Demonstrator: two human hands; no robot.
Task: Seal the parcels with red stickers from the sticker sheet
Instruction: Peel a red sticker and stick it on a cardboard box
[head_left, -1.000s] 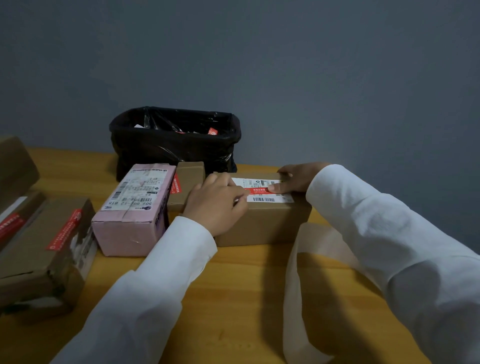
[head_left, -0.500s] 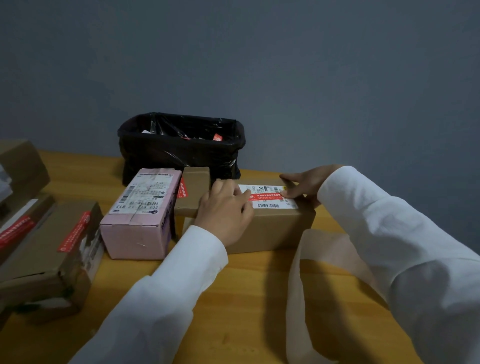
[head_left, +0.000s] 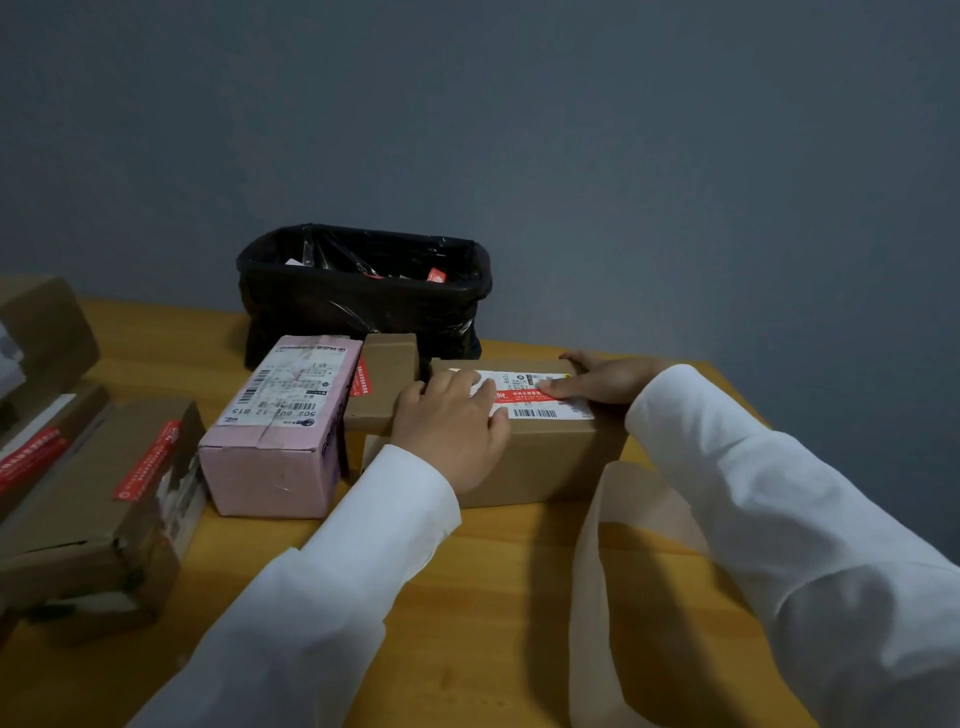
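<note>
a wooden table (head_left: 467, 597) with an orange-yellow top stands against a plain grey-blue wall (head_left: 623, 156). at the table's far edge sits a bin lined with a black plastic bag (head_left: 363, 306), holding scraps of white and red paper. white sleeves (head_left: 363, 561) cross the foreground.

A yellow wooden surface (head_left: 488, 597) is carrying a brown parcel (head_left: 550, 457), a pink parcel (head_left: 280, 441), stickered boxes (head_left: 98, 509) sitting at left, a black-lined bin (head_left: 358, 306) and a pale backing strip (head_left: 592, 571).
</note>
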